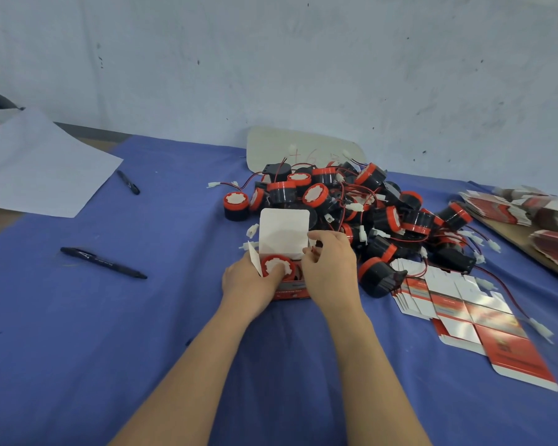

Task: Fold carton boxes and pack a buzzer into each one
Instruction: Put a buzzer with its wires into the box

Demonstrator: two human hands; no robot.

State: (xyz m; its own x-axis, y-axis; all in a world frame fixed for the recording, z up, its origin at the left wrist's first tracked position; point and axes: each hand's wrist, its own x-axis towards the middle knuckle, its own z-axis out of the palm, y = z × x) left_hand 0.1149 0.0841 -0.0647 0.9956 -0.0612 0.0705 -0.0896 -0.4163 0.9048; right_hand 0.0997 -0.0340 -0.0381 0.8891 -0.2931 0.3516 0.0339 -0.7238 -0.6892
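1. Writing: the pale board [303,149] leaning on the wall behind the pile bears red handwriting that may read "+6", though it is too blurred to be sure. The red band on the carton box [289,292] carries a line of pale print too small to read, as is the print on the flat cartons.
2. One carton box stands open on the blue cloth [142,333], its white lid flap [283,233] upright.
3. One buzzer [277,267], red-rimmed with a white face, sits inside the box, face up.
4. The left hand [248,283] grips the box from the left side, its thumb pressing down on the buzzer's face.
5. The right hand [331,268] is at the box's right edge, fingertips bunched together and pinching a thin red wire [313,251].
6. A pile of loose buzzers [368,207], black with red rims, red leads and white plugs, lies just behind and right of the box. It holds well over a dozen, too tangled for an exact count.
7. One fanned stack of flat cartons [448,304] lies right of the hands, and further stacks [535,214] lie at the far right.
8. Two black pens lie to the left: one near [103,263], one farther [128,182].
9. One white paper sheet [36,165] lies at far left.
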